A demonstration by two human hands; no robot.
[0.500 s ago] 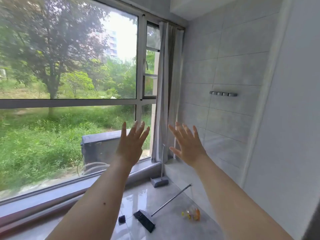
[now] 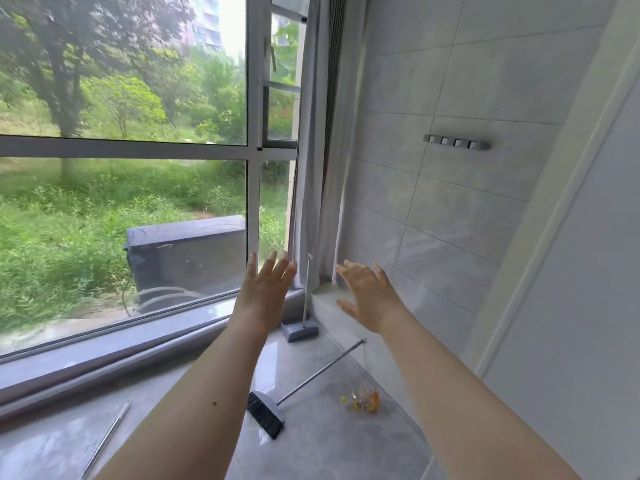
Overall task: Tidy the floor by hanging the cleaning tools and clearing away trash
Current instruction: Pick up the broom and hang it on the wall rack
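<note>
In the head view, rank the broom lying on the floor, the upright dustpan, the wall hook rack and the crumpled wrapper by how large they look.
1. broom, longest with its handle
2. dustpan with its upright handle
3. hook rack
4. wrapper

The rack and wrapper look close in size, and the rack hangs farther away, so their order is unsure.

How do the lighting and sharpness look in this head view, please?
Head view: daylight through the window blows out the sky; the glossy floor carries pale reflections; wide-angle bending curves the window frame; both hands, left and right, look slightly soft.
</note>
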